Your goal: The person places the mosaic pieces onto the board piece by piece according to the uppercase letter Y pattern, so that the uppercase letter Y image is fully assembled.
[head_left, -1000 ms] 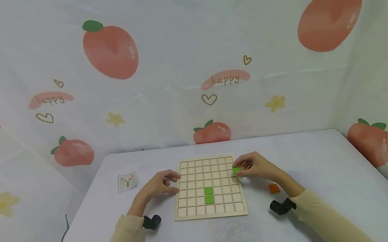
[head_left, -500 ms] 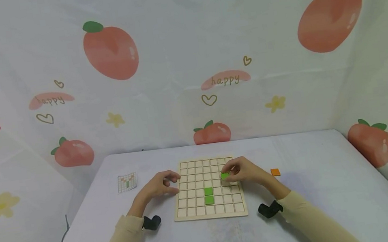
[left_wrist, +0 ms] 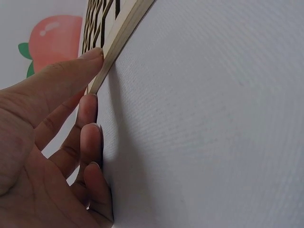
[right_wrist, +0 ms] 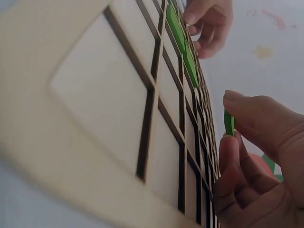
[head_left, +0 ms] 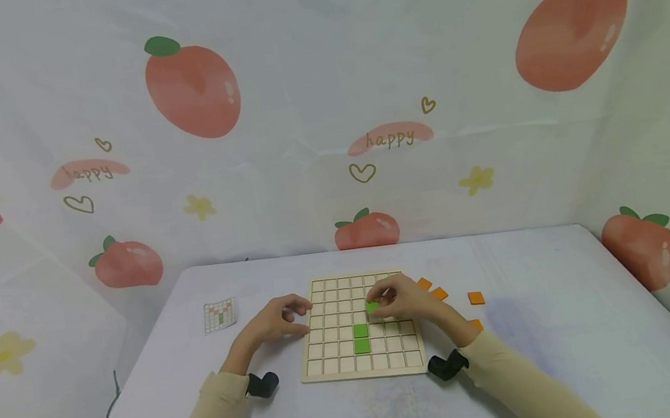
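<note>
The right hand (head_left: 404, 298) pinches a green tile (head_left: 373, 307) by opposite edges between its fingers, presumably keeping the underside free. Below these fingers lies the wooden grid board (head_left: 364, 374); the left hand (head_left: 272, 319), fingers apart, touches its edge, likely to steady it.

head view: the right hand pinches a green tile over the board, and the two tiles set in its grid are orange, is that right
Not quite: the two set tiles are green, not orange, as the head view shows. The right hand does pinch a green tile over the board.
</note>
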Motion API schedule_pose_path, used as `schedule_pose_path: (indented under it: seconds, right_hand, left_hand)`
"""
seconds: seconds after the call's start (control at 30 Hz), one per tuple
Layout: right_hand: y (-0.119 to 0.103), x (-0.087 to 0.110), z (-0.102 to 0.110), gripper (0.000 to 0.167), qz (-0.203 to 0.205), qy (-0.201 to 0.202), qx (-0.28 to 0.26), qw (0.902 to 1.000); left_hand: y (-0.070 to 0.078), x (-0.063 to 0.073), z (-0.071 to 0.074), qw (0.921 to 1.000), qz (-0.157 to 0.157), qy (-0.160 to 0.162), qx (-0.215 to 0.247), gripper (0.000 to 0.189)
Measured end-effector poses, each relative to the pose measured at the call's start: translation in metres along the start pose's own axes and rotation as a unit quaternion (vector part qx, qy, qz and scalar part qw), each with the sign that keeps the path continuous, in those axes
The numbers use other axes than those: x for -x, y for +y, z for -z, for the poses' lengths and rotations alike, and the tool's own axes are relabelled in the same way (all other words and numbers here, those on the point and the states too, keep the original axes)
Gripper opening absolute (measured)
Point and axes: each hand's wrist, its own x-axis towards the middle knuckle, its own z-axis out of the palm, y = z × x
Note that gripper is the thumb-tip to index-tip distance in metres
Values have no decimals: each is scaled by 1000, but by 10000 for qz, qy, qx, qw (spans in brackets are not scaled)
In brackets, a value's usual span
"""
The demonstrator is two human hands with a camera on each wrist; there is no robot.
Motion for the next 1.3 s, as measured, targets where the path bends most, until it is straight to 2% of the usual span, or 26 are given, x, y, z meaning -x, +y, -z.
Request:
schedule_pose_path:
  seconds: [0.2,0.4,1.3]
  right_hand:
    - [-6,-7,-10,23,-113,-48,66,9999]
    - [-8,-11,-17,23,-427,-63,230,9988]
    - [-9,-18,-27,17,-491,-21,455,9978]
  left_hand:
    - [-1,0,0,10000,-17,-8,29,43]
    - [0,0,-1,10000,-18,8,-16,42]
    - [1,-2,0,10000,46,19,-61,40]
